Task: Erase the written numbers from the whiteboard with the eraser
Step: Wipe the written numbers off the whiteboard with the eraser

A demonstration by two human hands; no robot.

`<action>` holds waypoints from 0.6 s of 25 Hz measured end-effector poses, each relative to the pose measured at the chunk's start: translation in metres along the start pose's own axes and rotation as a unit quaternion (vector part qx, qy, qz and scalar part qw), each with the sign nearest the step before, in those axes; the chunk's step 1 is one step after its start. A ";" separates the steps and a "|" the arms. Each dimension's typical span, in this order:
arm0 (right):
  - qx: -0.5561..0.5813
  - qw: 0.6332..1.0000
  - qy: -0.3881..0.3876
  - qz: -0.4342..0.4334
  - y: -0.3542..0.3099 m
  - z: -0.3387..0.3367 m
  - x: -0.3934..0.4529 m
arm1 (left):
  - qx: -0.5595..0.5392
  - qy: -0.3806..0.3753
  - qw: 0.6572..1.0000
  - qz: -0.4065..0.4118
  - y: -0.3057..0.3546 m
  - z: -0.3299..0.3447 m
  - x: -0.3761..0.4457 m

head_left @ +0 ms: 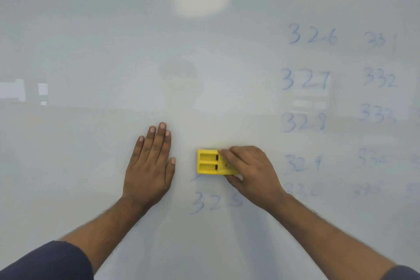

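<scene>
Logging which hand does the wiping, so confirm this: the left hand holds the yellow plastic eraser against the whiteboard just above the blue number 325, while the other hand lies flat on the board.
Wrong hand. The head view shows the right hand holding the yellow plastic eraser against the whiteboard just above the blue number 325; the left hand lies flat on the board.

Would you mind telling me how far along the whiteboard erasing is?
Done: the whiteboard's left part shows no writing. In hand: the right hand presses the yellow eraser on the board just above 325, where a faint stroke remains; the left hand lies flat on the board. Left: 325 and two columns at right, 326 downward, the lowest rows smudged.
</scene>
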State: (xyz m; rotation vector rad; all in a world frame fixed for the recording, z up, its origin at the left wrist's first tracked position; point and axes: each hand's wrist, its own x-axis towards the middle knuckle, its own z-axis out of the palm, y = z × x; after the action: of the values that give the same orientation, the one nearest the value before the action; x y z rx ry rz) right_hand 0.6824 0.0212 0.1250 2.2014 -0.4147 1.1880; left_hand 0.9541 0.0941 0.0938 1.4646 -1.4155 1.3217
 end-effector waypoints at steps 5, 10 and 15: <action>0.040 0.997 0.043 0.051 -0.029 0.019 0.011 | -0.011 0.003 1.000 -0.015 0.007 0.004 -0.007; 0.009 0.997 -0.041 -0.063 -0.025 0.020 -0.028 | 0.003 0.000 1.000 0.021 -0.002 0.007 -0.016; 0.000 1.000 0.008 0.022 -0.003 0.004 -0.008 | 0.009 -0.001 1.000 0.015 0.001 0.009 -0.022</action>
State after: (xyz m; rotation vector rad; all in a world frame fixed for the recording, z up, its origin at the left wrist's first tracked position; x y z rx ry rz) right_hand 0.6823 0.0206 0.1157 2.1927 -0.4586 1.2277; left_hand 0.9577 0.0911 0.0705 1.4623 -1.4344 1.3557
